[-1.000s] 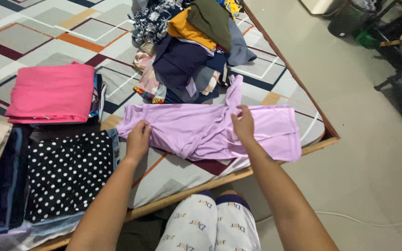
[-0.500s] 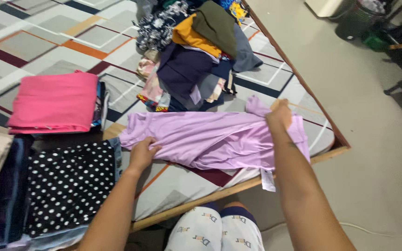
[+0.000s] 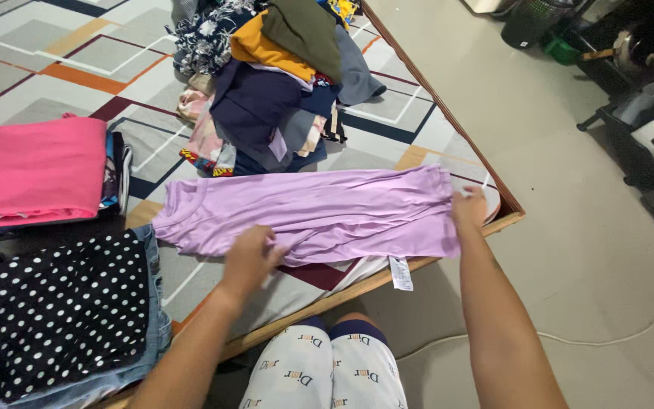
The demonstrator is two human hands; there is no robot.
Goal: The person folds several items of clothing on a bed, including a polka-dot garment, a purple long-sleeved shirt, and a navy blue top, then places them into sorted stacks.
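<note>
Here, you are partway through folding the lilac garment (image 3: 319, 216), which lies stretched lengthwise along the near edge of the patterned mattress (image 3: 54, 68), just past your knees. Going from nine o'clock across: a folded pink cloth (image 3: 32, 170) tops one stack, and at about eight o'clock a black polka-dot piece (image 3: 70, 310) rests on folded denim. No basket or box holds any of this near you; the stacks sit straight on the mattress.

Your left hand (image 3: 250, 261) lies on the garment's near hem at about seven o'clock of the cloth, fingers curled loosely onto the fabric; whether they pinch it I cannot tell. Your right hand (image 3: 469, 210) is at the three o'clock end, fingers closed on the hem there, close to the wooden bed frame (image 3: 448, 125). A white tag (image 3: 400, 273) hangs over the near edge.

By my reading, the long fold is laid and the next move calls for smoothing it flat before bringing one end over the other, keeping the edges matched.

At twelve o'clock the unfolded pile of clothes (image 3: 274, 83) waits. Far at one to two o'clock, dark bins (image 3: 531, 23) stand on the floor; their contents cannot be made out.
</note>
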